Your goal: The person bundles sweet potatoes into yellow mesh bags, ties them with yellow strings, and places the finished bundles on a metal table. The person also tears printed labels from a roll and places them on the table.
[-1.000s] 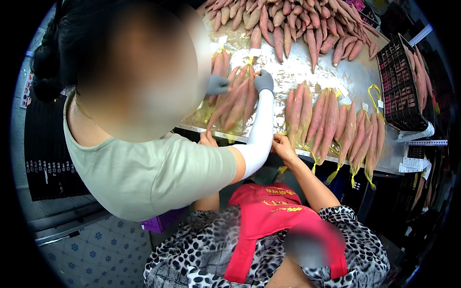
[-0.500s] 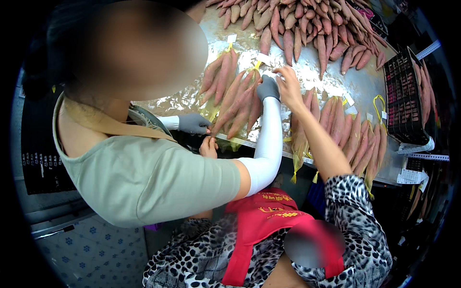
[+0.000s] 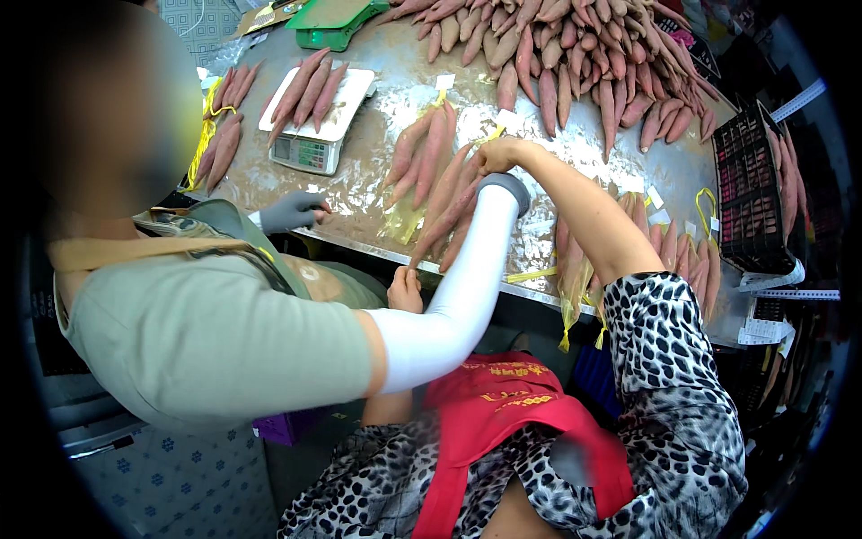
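A yellow net bag of sweet potatoes [image 3: 446, 208] lies slanting across the metal table at the front edge. My right hand [image 3: 496, 154] is closed around its upper end, just below the yellow tie and a white tag [image 3: 509, 120]. Low at the table edge, my left hand [image 3: 405, 290] is curled at the bottom tip of the bundle; what its fingers grip is hidden. A co-worker's white-sleeved arm crosses in front of me, its grey-gloved hand [image 3: 505, 190] beside the bag, fingers hidden. The co-worker's other gloved hand [image 3: 294, 213] is apart, left of the bundle.
Another netted bundle [image 3: 422, 157] lies left of mine, and several more [image 3: 575, 260] lie to the right. Sweet potatoes rest on a white scale [image 3: 310, 148]; a green scale [image 3: 337, 22] stands behind. A loose heap [image 3: 575, 54] fills the back; a black crate [image 3: 759, 193] stands right.
My right hand has come down and left onto the bag's upper end. The co-worker leans further left, and one gloved hand has left the bag's lower end. The white scale has come into view.
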Tool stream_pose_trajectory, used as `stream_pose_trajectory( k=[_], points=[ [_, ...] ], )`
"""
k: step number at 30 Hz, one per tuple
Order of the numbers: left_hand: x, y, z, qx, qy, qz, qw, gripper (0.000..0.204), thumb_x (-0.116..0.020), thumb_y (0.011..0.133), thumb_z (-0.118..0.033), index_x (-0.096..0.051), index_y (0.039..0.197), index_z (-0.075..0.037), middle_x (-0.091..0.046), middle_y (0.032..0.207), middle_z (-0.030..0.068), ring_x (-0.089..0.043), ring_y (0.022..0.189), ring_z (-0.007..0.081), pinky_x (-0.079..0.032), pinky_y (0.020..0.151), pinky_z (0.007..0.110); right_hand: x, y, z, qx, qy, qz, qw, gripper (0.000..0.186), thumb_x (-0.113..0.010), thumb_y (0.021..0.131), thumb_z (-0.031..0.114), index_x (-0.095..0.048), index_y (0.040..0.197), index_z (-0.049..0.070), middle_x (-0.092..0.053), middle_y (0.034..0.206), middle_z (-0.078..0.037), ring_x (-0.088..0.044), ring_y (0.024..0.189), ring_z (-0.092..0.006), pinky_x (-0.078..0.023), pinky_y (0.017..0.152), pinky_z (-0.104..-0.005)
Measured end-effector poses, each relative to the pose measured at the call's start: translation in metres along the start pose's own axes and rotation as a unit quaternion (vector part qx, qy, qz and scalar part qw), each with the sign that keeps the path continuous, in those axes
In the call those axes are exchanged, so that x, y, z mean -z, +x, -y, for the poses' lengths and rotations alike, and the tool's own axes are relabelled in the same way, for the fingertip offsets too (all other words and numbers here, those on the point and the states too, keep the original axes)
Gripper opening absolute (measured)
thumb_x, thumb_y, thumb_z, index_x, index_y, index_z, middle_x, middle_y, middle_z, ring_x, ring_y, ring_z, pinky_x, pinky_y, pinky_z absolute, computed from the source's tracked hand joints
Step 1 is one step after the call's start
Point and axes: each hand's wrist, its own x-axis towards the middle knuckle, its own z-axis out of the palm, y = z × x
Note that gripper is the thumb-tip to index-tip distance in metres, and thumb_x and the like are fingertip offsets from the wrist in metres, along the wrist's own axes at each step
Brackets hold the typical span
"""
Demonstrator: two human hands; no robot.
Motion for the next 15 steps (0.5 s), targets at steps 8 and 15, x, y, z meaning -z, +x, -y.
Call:
stream_pose_trajectory(
  k=[8,15],
  points=[
    [-0.011,-0.003,-0.001,-0.020,0.139,-0.011,0.990,0.035,-0.049,0.102,-0.032,-0.062,0.115,-0.002,-0.065,0.100,0.0227,-0.062,0.096,0.0396,-0.046,0.085,0.049,-0.040,-0.037,0.069,-0.039,-0.260,-0.402,0.877,0.012,-0.062,0.078,0.016,-0.070,0.083,0.008,-0.067,0.071,-0.012,-0.068,0.080,-0.0311,-0.051,0.064,-0.0427],
    [0.019,-0.005,-0.032,0.037,0.135,-0.005,0.990,0.031,-0.046,0.102,-0.032,-0.063,0.097,-0.007,-0.068,0.075,0.0165,-0.065,0.075,0.0418,-0.047,0.066,0.054,-0.050,-0.078,0.047,-0.425,0.136,-0.430,0.785,0.023,-0.066,0.081,0.016,-0.064,0.103,0.010,-0.068,0.093,-0.013,-0.063,0.095,-0.0354,-0.050,0.084,-0.0445]
  ],
)
